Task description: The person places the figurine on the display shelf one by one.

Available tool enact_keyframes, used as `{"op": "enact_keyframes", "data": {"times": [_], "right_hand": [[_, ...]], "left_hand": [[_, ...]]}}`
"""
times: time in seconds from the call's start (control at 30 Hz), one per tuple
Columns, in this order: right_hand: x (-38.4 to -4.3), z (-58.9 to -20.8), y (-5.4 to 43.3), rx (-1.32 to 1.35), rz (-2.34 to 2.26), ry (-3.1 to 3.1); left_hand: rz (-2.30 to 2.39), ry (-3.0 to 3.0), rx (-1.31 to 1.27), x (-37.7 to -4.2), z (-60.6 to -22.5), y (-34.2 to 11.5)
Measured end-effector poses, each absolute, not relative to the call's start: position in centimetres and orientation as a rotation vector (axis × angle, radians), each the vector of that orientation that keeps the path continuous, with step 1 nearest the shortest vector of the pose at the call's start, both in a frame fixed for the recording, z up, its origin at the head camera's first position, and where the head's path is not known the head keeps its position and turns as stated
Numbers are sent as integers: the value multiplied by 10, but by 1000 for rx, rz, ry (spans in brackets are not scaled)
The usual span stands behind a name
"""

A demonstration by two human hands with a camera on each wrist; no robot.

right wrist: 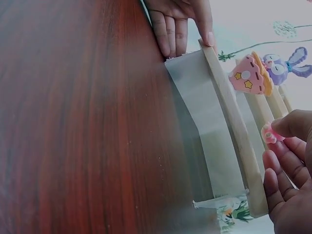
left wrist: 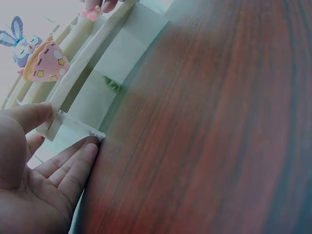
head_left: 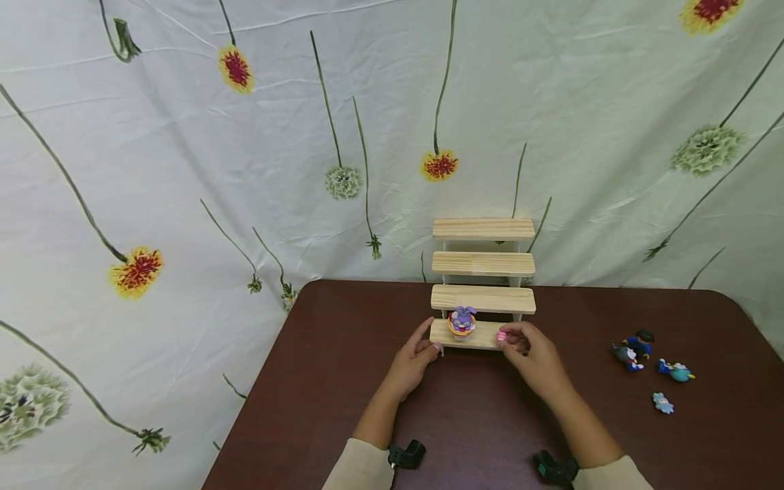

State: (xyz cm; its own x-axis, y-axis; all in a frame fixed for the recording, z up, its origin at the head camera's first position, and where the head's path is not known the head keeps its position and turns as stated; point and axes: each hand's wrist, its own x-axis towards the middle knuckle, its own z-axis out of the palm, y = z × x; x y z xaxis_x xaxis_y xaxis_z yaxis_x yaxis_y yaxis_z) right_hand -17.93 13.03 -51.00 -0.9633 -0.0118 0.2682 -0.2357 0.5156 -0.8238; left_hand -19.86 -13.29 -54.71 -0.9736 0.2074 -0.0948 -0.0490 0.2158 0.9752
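While the right hand (head_left: 542, 364) pinches a small pink piece (right wrist: 269, 133) between thumb and forefinger, its remaining fingers lie against or just beside the end of the lowest plank (head_left: 486, 335), perhaps to steady the grip. Whether the piece touches the wood I cannot tell; it is at that plank's right end. The left hand (head_left: 409, 371) grips nothing: a finger rests on the opposite end of the plank and the others stretch, nearly straight, by the clear leg (left wrist: 73, 129), a pose that likely braces the stepped shelf (head_left: 484, 297).

Between the hands, closer to the left, a rabbit-eared figure (head_left: 462, 321) stands upright on the same plank, its broad base probably helping it stay put. Beyond the right hand, four small toys are strewn loosely: a dark-haired figure (head_left: 640, 344), a grey-and-white one (head_left: 625, 355), a teal one (head_left: 678, 371) and a pale blue scalloped one (head_left: 663, 403).

The planks are pale, straight-grained wood with softened corners. Smooth and plastic-looking, the rabbit has purple ears above a pink cone dotted with yellow stars. Under the hands spreads a reddish-brown, streaked desk (head_left: 343, 408); ahead of them hangs creased, flower-printed cloth (head_left: 392, 82).
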Motion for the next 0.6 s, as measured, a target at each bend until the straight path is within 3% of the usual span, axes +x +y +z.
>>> {"op": "enact_keyframes", "data": {"times": [0.6], "right_hand": [[-189, -512, 117, 222, 1297, -2552]], "left_hand": [[1813, 2296, 143, -196, -542, -133]]}}
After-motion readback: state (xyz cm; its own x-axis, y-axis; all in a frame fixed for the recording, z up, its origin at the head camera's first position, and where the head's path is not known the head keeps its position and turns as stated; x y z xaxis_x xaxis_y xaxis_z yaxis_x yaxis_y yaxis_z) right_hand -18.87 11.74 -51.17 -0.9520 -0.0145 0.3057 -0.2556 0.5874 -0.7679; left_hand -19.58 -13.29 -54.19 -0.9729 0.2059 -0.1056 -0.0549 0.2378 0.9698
